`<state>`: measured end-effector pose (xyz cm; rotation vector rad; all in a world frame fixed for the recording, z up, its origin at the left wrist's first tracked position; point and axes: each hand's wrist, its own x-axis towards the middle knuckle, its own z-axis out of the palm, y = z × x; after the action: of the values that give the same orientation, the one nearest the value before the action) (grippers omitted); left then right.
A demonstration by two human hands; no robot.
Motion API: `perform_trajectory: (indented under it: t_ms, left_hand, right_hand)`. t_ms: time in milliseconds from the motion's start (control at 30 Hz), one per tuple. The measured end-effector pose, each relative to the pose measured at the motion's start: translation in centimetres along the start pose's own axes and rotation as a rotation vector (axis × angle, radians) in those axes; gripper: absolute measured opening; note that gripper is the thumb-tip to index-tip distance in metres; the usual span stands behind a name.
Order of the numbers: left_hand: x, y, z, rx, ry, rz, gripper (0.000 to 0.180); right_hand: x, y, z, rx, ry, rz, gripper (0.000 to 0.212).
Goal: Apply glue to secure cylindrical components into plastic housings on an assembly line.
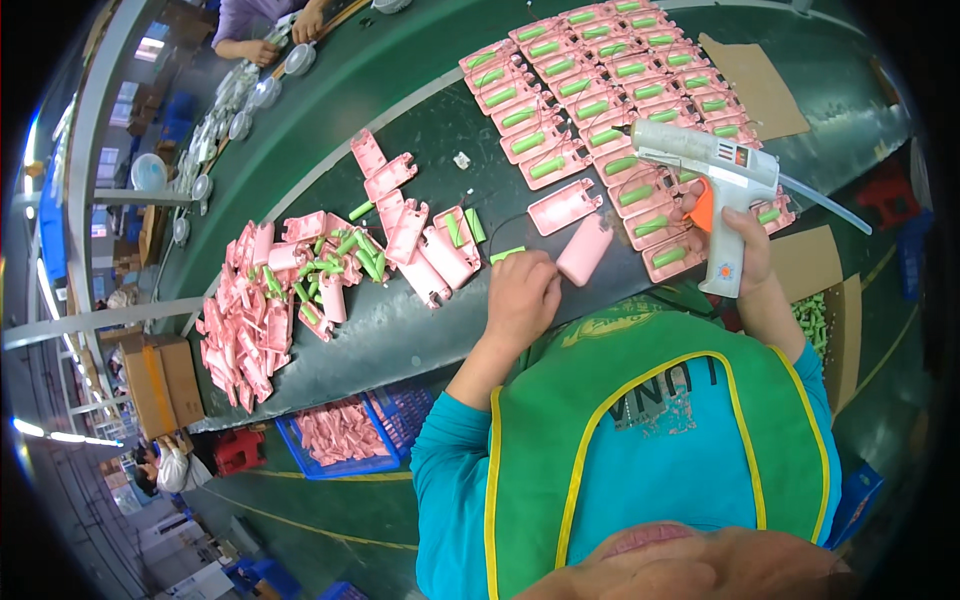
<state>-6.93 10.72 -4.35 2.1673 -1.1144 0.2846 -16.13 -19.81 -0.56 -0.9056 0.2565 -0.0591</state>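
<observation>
My right hand (747, 245) is wrapped round the handle of a grey-white hot glue gun (720, 155), fingers at its orange trigger (700, 205). The gun's nozzle points left over rows of pink casings, and a translucent glue stick (825, 204) sticks out of its back. My left hand (524, 293) is closed at the table's near side, and a green battery cell (508, 254) shows past its fingers, which hide part of it. Right beside that hand lies a pink casing half (586, 249), outer side up. An open pink casing half (564, 207) lies just beyond.
Rows of pink casings with green cells (600, 85) cover the table's far right. At left is a heap of pink casings (250, 320) with loose green cells (360, 250). A blue crate of pink parts (340, 435) stands below. Another person's hands (285, 40) work across.
</observation>
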Motion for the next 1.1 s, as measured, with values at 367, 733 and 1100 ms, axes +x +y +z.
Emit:
perform_trajectory:
  t_ms: [367, 733, 1100]
  left_hand:
    - [2.2, 2.9, 1.2, 0.173, -0.117, -0.140, 0.047]
    - [2.8, 1.8, 2.7, 0.279, -0.293, -0.073, 0.032]
    - [4.3, 0.3, 2.7, 0.211, -0.026, -0.081, 0.034]
  right_hand:
    - [-0.1, -0.1, 0.7, 0.019, -0.027, 0.012, 0.054]
    - [-0.1, 0.2, 0.0, 0.050, -0.051, 0.016, 0.053]
    - [0.1, -0.6, 0.4, 0.005, -0.011, 0.016, 0.054]
